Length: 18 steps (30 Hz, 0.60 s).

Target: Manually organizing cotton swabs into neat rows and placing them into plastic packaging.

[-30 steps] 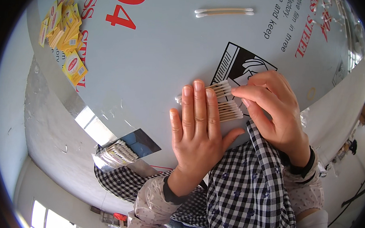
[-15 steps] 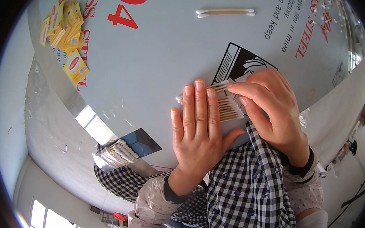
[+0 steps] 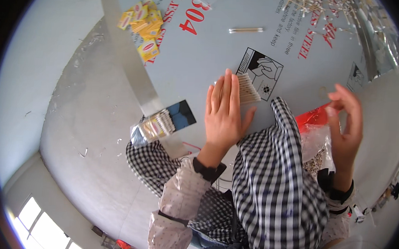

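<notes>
My left hand (image 3: 224, 114) lies flat over a row of cotton swabs (image 3: 248, 89) on the metal-sheet table, its fingers stretched out and thumb spread. The swabs lie side by side, and their right ends show beyond my fingers; the rest are covered. My right hand (image 3: 348, 126) is raised off to the right, fingers bent and apart from the thumb, with nothing seen between them. Just left of it is a red-and-clear plastic bag (image 3: 310, 118) with many loose swabs inside, partly hidden by the checked cloth (image 3: 268, 188) over my lap.
Yellow packets (image 3: 148, 49) are piled at the far left. Two swabs (image 3: 246, 30) lie apart at the far middle. Many loose swabs (image 3: 307, 5) are scattered at the far right. On the left table edge, a clear pack of swabs (image 3: 158, 123) rests beside a dark card (image 3: 182, 114).
My right hand has left the swab row and moved right, beside the bag, which now shows. My left hand stays on the swabs. The whole view has shifted and turned.
</notes>
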{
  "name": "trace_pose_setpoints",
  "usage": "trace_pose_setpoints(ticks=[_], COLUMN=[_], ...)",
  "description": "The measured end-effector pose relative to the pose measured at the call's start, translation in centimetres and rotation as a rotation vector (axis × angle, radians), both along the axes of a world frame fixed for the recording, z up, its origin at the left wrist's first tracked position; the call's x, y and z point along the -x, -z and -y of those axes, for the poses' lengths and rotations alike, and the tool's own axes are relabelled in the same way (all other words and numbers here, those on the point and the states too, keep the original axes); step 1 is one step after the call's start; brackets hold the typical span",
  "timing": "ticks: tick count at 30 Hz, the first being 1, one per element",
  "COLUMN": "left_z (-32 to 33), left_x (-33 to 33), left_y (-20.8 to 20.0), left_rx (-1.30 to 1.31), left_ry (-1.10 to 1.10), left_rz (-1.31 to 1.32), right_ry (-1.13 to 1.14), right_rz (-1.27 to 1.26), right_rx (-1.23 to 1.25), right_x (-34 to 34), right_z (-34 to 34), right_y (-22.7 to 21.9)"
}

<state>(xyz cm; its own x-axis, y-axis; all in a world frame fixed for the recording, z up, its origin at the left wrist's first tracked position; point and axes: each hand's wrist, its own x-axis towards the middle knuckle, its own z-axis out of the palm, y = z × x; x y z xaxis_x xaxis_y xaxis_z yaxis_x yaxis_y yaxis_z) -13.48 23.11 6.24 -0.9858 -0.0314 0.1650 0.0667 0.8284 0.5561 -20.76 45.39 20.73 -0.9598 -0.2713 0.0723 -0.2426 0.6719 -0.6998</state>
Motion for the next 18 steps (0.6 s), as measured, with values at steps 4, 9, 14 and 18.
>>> trace_pose_setpoints(ticks=[4,9,14,18], left_z=[-0.5,0.1,-0.5,-0.6], left_x=[0.4,0.4,-0.6,-1.8], left_y=[-0.7,-1.0,-1.2,-0.9], left_rx=[0.117,0.254,0.292,0.279], left_ry=[0.017,0.028,0.022,0.038], left_rz=[0.095,0.103,0.091,0.106], right_ry=[0.105,0.244,-0.019,-0.277], right_rz=[-0.13,-0.275,-0.485,-0.443], right_rx=[0.062,-0.008,0.086,0.344], right_x=[-3.5,-9.6,-12.8,-12.5], right_z=[-2.9,-3.4,0.0,6.3], right_y=[-5.8,-13.1,-18.5,-17.3])
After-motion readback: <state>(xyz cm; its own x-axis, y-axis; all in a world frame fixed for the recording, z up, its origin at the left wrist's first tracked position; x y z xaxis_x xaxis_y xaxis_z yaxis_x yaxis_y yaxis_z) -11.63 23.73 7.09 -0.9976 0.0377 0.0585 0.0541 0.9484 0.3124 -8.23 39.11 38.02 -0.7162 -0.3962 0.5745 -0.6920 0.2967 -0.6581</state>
